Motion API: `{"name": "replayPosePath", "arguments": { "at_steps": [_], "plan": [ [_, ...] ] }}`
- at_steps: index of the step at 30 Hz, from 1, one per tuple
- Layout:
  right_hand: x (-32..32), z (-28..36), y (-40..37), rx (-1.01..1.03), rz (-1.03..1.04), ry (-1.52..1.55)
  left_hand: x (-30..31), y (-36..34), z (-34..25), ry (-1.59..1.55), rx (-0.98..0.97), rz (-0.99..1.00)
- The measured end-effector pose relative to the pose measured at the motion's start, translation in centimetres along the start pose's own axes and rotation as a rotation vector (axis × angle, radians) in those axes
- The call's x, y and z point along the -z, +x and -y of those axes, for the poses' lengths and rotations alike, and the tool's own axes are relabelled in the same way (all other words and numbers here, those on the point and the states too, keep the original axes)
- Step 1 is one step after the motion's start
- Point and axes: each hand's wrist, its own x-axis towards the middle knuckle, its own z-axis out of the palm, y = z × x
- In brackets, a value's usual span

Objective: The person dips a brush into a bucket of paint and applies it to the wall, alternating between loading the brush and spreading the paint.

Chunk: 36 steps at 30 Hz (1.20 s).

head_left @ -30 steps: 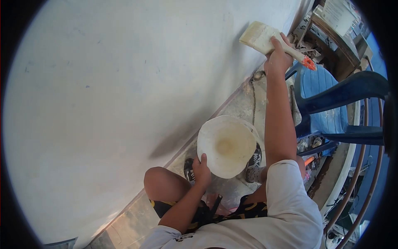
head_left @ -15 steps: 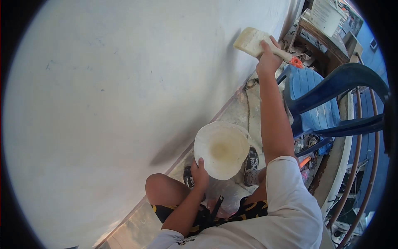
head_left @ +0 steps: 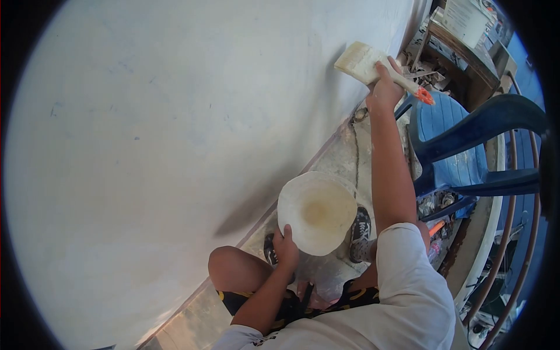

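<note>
My right hand [head_left: 385, 87] is closed around a wide paintbrush [head_left: 361, 62], its pale bristles turned toward the white wall [head_left: 175, 146] and its orange-red handle end pointing away to the right. A shadow of hand and brush falls on the wall close by the bristles. Lower down, my left hand [head_left: 286, 248] grips the near rim of a round white bucket [head_left: 297, 192], thumb over the edge. Some pale liquid shows at the bottom of the bucket, which hangs above the floor between my shoes.
A blue plastic chair [head_left: 449, 134] stands to the right of my outstretched arm. Behind it, a wooden table [head_left: 461, 52] carries a white tub [head_left: 466, 22]. Brown metal railings [head_left: 501, 256] run along the right side, beyond a curved ledge. Small debris lies near the chair.
The view has shifted slightly, so chair, bucket and brush all appear a little farther right. The brush has tilted slightly; both hands keep their holds.
</note>
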Motion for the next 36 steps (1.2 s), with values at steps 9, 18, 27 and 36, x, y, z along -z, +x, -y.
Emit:
{"name": "replayPosePath", "arguments": {
  "at_steps": [9,18,27,36],
  "plan": [
    [-6.4,0.8,-0.3,-0.070,0.046,-0.030,-0.2,0.4,1.0,0.039,-0.080,0.006],
    [-2.3,-2.5,-0.1,-0.060,0.057,-0.030,0.3,-0.1,0.2,0.080,0.067,0.083],
    [-10.8,3.9,-0.1,-0.019,0.105,0.026,0.7,0.1,0.9,0.050,-0.118,0.035],
    [-4.3,1.0,-1.7,-0.136,-0.051,-0.120,0.1,0.0,1.1,0.047,-0.086,0.025]
  ]
}}
